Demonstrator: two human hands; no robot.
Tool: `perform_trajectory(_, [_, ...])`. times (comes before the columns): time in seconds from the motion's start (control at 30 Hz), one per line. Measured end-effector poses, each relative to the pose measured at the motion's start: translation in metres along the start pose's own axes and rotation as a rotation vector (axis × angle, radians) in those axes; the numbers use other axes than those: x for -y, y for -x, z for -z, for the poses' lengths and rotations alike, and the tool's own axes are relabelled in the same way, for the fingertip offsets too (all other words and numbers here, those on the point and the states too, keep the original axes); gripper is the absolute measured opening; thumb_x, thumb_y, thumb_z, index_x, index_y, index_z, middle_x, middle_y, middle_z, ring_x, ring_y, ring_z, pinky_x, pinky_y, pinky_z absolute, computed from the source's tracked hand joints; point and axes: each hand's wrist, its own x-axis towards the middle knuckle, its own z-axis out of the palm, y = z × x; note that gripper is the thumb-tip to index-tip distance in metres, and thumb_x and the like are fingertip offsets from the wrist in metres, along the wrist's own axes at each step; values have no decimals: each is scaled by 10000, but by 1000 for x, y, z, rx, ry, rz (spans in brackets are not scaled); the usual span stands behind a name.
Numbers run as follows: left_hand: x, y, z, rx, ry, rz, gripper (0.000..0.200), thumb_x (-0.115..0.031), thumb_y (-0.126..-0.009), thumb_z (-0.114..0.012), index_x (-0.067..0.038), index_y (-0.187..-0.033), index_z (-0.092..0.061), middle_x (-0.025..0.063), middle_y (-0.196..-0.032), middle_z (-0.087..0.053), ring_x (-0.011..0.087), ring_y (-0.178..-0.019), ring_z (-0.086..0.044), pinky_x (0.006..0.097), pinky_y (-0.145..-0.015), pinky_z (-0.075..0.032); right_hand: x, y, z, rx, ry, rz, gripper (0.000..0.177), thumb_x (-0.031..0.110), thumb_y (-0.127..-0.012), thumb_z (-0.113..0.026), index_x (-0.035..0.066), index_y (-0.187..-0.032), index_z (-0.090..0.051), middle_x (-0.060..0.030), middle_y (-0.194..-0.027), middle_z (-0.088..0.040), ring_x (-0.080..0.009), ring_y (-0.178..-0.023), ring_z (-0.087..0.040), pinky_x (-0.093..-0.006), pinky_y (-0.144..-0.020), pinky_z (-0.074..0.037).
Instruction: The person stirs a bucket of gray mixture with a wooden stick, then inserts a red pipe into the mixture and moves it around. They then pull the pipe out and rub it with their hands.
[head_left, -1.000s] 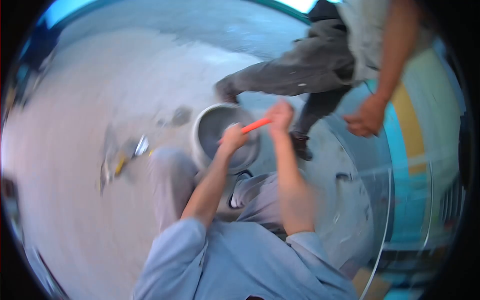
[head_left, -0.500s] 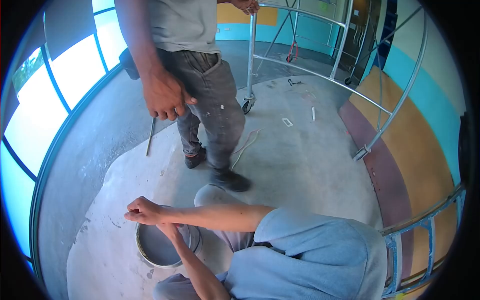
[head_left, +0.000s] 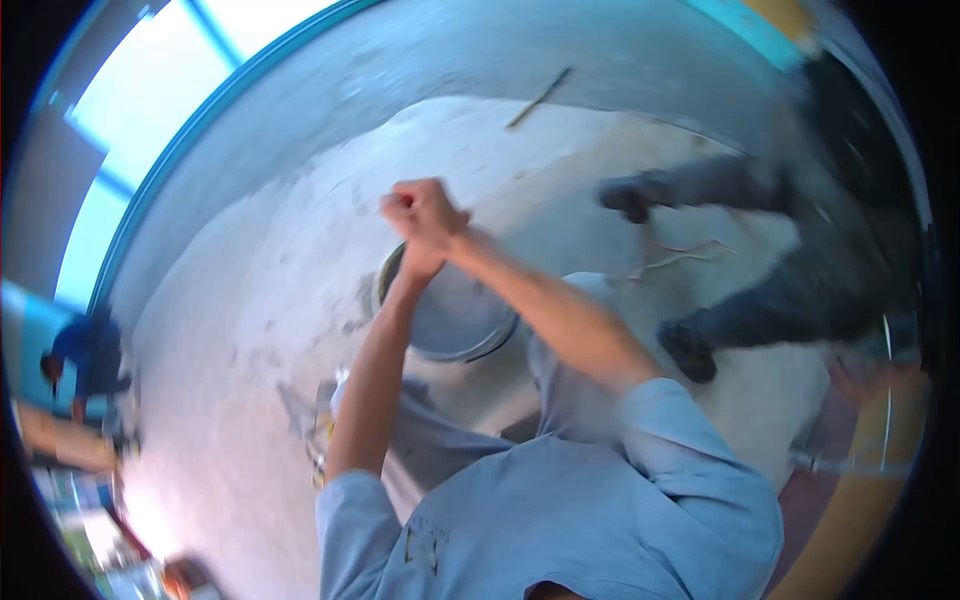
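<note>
Both my hands are together above the far side of a round bucket (head_left: 455,357) with something grey inside. My right hand (head_left: 424,208) is curled into a fist; a small reddish spot shows among its fingers, too blurred to name. Just below it, my left hand (head_left: 425,258) is closed around my right wrist, its fingers partly hidden. The bucket stands on the floor in front of my bent legs. By my left knee, a grey blade-like tool (head_left: 297,412) lies among blurred small items.
Another person (head_left: 830,230) stands with legs apart at the right. A person in dark blue (head_left: 88,355) is at the far left. A thin stick (head_left: 540,97) and a pale cord (head_left: 685,255) lie on the floor. Metal tubing (head_left: 850,466) shows at the right.
My view has swung left, so the bucket and the other person appear further right and the scaffold is mostly out of sight. My hands remain together, now over the bucket's far edge.
</note>
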Motion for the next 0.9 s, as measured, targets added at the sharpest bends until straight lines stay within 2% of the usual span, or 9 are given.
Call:
perform_trajectory(0.1, [16, 24, 14, -132, -113, -23, 425, -206, -827, -680, -1, -1151, -497, 135, -1121, -563, 250, -1010, -547, 350, -844, -445, -9, 8, -10, 85, -156, 106, 395, 220, -791, -606, 1, -578, -355, -45, -527, -238, -100, -525, -251, -300, -441, -238])
perform_trajectory(0.2, [-20, 19, 3, -88, -227, 67, 352, -199, -821, -659, -18, -1098, -538, 147, -1055, -606, 272, -968, -584, 355, -801, -463, -25, 16, 3, 56, -426, 1, 378, 114, -830, -552, 38, -511, -364, -15, -453, -353, -66, -429, -325, -267, -397, -250])
perform_trajectory(0.3, [-55, 4, -3, -50, -217, 220, 232, -197, -810, -610, -59, -997, -606, 168, -910, -662, 317, -895, -634, 373, -740, -484, -19, 13, 17, 115, -736, -342, 369, 106, -828, -553, 58, -501, -388, 36, -481, -373, -63, -426, -278, -263, -386, -246])
perform_trajectory(0.43, [-68, 3, -21, -139, -20, 557, 301, -223, -835, -585, -10, -1046, -575, 165, -917, -645, 287, -904, -630, 370, -776, -476, -14, 3, 15, 150, -490, -438, 393, 145, -853, -544, 63, -512, -365, 7, -464, -336, -72, -401, -276, -268, -386, -267])
perform_trajectory(0.57, [-27, 24, -27, -423, -90, -44, 317, -240, -839, -577, 5, -1041, -569, 187, -909, -639, 311, -895, -631, 393, -745, -478, 2, 19, -11, 140, -100, -30, 376, 196, -791, -597, 8, -550, -377, -18, -501, -289, -84, -480, -262, -293, -432, -245])
perform_trajectory(0.67, [-49, 23, -10, -337, -208, 3, 321, -241, -830, -583, 7, -1035, -570, 205, -921, -638, 333, -900, -628, 403, -740, -479, -3, 32, -5, 239, -144, 88, 375, 192, -790, -597, 6, -547, -379, -22, -496, -298, -81, -476, -275, -289, -432, -246])
perform_trajectory(0.77, [-62, 18, -7, -241, -301, 42, 325, -241, -821, -589, 9, -1029, -572, 223, -932, -636, 355, -904, -624, 413, -735, -481, -10, 27, 5, 153, -479, -207, 370, 172, -791, -602, 10, -532, -393, -15, -461, -350, -78, -445, -294, -300, -408, -264])
perform_trajectory(0.83, [-68, 17, -8, -126, -247, 261, 320, -245, -815, -578, 14, -1002, -579, 260, -962, -629, 397, -915, -609, 428, -732, -483, -13, 19, 12, 178, -639, -365, 368, 173, -778, -615, 22, -518, -404, 22, -461, -394, -69, -447, -333, -298, -402, -279])
perform_trajectory(0.9, [-51, 23, -14, -198, -267, 223, 342, -252, -828, -567, 9, -1051, -567, 248, -994, -625, 390, -930, -609, 424, -748, -480, -12, 16, 4, 160, -430, -295, 357, 159, -815, -588, 53, -526, -406, 30, -478, -377, -60, -435, -326, -265, -392, -272])
